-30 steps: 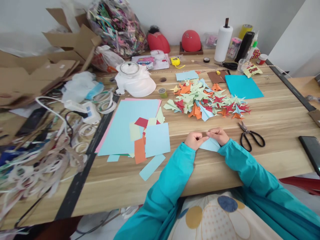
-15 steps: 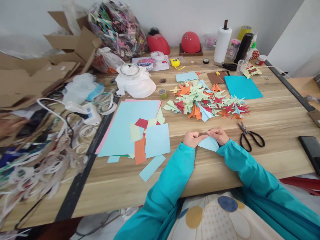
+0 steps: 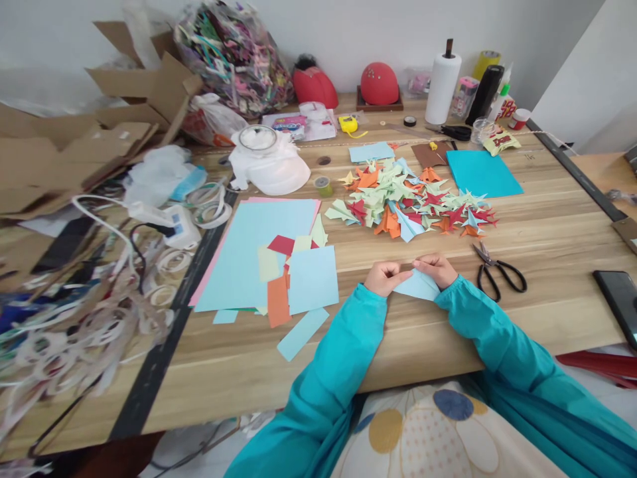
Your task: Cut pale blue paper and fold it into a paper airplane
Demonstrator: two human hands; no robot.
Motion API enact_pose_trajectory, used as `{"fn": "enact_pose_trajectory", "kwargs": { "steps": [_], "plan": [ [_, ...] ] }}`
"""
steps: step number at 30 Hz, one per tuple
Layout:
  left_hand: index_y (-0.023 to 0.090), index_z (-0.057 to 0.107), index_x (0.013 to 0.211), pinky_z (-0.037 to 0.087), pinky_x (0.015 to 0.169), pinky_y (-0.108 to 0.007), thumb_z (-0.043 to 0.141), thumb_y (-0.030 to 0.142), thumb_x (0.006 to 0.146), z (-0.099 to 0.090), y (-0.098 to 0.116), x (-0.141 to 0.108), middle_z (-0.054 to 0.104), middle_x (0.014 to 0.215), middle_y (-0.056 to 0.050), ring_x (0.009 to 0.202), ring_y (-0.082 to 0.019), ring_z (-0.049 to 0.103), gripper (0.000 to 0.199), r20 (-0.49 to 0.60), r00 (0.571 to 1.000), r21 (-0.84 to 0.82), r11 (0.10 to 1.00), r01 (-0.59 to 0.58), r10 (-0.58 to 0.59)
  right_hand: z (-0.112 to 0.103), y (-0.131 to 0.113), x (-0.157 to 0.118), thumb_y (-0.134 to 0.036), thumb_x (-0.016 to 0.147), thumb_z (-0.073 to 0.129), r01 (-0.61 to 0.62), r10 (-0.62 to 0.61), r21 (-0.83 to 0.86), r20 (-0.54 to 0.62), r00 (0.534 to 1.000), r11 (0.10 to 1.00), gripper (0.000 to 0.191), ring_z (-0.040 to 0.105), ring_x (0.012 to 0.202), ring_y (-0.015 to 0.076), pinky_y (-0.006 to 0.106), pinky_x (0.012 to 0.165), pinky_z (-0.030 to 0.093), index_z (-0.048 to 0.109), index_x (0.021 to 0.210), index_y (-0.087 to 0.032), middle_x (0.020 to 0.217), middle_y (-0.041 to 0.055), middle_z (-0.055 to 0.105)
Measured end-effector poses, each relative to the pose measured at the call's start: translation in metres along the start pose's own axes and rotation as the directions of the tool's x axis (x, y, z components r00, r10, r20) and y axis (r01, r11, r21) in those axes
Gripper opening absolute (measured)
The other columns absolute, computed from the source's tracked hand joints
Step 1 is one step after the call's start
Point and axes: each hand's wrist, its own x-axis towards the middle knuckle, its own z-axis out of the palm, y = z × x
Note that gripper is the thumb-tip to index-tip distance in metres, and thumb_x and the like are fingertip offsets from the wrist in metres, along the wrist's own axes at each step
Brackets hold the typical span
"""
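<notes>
A folded piece of light blue paper [image 3: 418, 285] lies between my hands, its wide part pointing toward me. My left hand [image 3: 384, 277] pinches its left side near the top, thumb stretched along the edge. With thumb and fingers closed, my right hand [image 3: 436, 269] grips the upper right part; the thumbs come close together there. The fingers partly cover the fold. Beyond my hands spreads a pile of folded paper shapes [image 3: 393, 192] in green, orange, red and blue. Black-handled scissors [image 3: 497, 269] lie slightly open to the right of my right hand.
Left of my hands, blue sheets [image 3: 233, 259] lie under loose paper cuttings [image 3: 313, 279]. A turquoise square [image 3: 485, 174] rests beyond the scissors. A phone [image 3: 617, 302] lies near the right edge. Tangled ribbons [image 3: 64, 352] and a power strip [image 3: 179, 226] crowd the left side.
My hands stay almost in place on the blue paper, with only a slight shift. A person's blurred hand at the far left edge has gone out of view, and a dark phone-like object shows nearby.
</notes>
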Motion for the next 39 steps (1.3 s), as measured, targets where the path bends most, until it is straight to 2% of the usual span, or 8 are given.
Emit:
{"fn": "enact_pose_trajectory", "kwargs": {
  "steps": [8, 10, 14, 17, 21, 25, 30, 39],
  "plan": [
    [0.017, 0.015, 0.041, 0.014, 0.043, -0.023, 0.069, 0.045, 0.059, -0.002, -0.008, 0.000, 0.017, 0.042, 0.008, 0.042, -0.002, 0.015, 0.063, -0.017, 1.000, -0.015, 1.000, -0.021, 0.021, 0.001, -0.002, 0.000, -0.045, 0.069, 0.063, 0.015, -0.014, 0.020, -0.013, 1.000, 1.000, 0.049, 0.020, 0.041, 0.0033, 0.022, 0.039, 0.014, 0.032, 0.043, -0.016, 0.044, -0.0077, 0.023],
    [0.017, 0.020, 0.039, 0.016, 0.042, -0.023, 0.067, 0.046, 0.061, -0.002, -0.006, 0.000, 0.020, 0.040, 0.008, 0.041, -0.002, 0.019, 0.060, -0.022, 1.000, -0.056, 0.998, 0.004, -0.005, -0.001, -0.002, -0.001, -0.045, 0.069, 0.062, 0.008, -0.008, 0.015, -0.013, 1.000, 1.000, 0.049, 0.020, 0.041, 0.0034, 0.022, 0.040, 0.014, 0.033, 0.043, -0.016, 0.044, -0.0076, 0.023],
    [0.014, 0.044, 0.047, 0.022, 0.044, -0.021, 0.066, 0.047, 0.062, -0.001, 0.001, 0.000, 0.035, 0.044, 0.006, 0.045, -0.004, 0.030, 0.042, -0.037, 0.996, -0.078, 0.994, 0.073, -0.076, -0.001, -0.002, -0.001, -0.047, 0.069, 0.061, 0.030, -0.026, -0.057, 0.069, 0.997, 0.998, 0.045, 0.025, 0.044, 0.0046, 0.022, 0.041, 0.018, 0.040, 0.045, -0.015, 0.046, -0.0061, 0.029],
    [0.013, 0.051, 0.052, 0.024, 0.045, -0.021, 0.070, 0.047, 0.056, 0.002, 0.002, 0.000, 0.040, 0.046, 0.005, 0.046, -0.005, 0.032, 0.040, 0.034, 0.994, -0.065, 0.992, 0.110, -0.108, 0.001, -0.001, -0.001, -0.048, 0.067, 0.062, 0.038, -0.030, -0.061, 0.128, 0.991, 0.997, 0.045, 0.026, 0.046, 0.0049, 0.022, 0.042, 0.020, 0.043, 0.046, -0.014, 0.048, -0.0055, 0.031],
    [0.012, 0.055, 0.054, 0.026, 0.046, -0.022, 0.071, 0.048, 0.054, 0.005, -0.002, 0.001, 0.043, 0.047, 0.004, 0.047, -0.006, 0.034, 0.039, 0.107, 0.991, -0.078, 0.993, 0.090, -0.081, 0.003, -0.001, -0.001, -0.050, 0.067, 0.062, 0.027, -0.021, -0.053, 0.120, 0.993, 0.998, 0.045, 0.025, 0.046, 0.0050, 0.022, 0.042, 0.020, 0.041, 0.046, -0.015, 0.047, -0.0059, 0.029],
    [0.013, 0.057, 0.055, 0.028, 0.047, -0.023, 0.070, 0.048, 0.055, 0.005, -0.001, 0.001, 0.046, 0.051, 0.003, 0.049, -0.007, 0.037, 0.038, 0.019, 0.997, -0.125, 0.989, 0.076, -0.074, 0.000, -0.002, -0.001, -0.054, 0.070, 0.056, 0.029, -0.027, -0.023, 0.051, 0.998, 0.999, 0.045, 0.027, 0.046, 0.0057, 0.022, 0.044, 0.022, 0.045, 0.052, -0.015, 0.048, -0.0057, 0.032],
    [0.013, 0.055, 0.053, 0.026, 0.046, -0.022, 0.070, 0.046, 0.054, 0.001, 0.002, 0.002, 0.042, 0.048, 0.004, 0.048, -0.006, 0.034, 0.037, -0.126, 0.987, -0.122, 0.989, 0.082, -0.098, -0.001, -0.001, 0.001, -0.050, 0.064, 0.064, -0.004, 0.004, -0.029, 0.020, 1.000, 1.000, 0.038, 0.035, 0.048, 0.0065, 0.021, 0.045, 0.025, 0.050, 0.060, -0.015, 0.053, -0.0046, 0.042],
    [0.014, 0.054, 0.051, 0.026, 0.047, -0.022, 0.070, 0.045, 0.055, 0.000, -0.002, 0.002, 0.042, 0.048, 0.004, 0.049, -0.007, 0.033, 0.035, -0.200, 0.975, -0.086, 0.993, 0.083, -0.099, 0.001, 0.000, 0.002, -0.052, 0.064, 0.063, 0.011, -0.014, -0.076, -0.039, 0.999, 0.997, 0.040, 0.033, 0.048, 0.0062, 0.021, 0.045, 0.024, 0.049, 0.058, -0.015, 0.051, -0.0052, 0.040]
  ]
}}
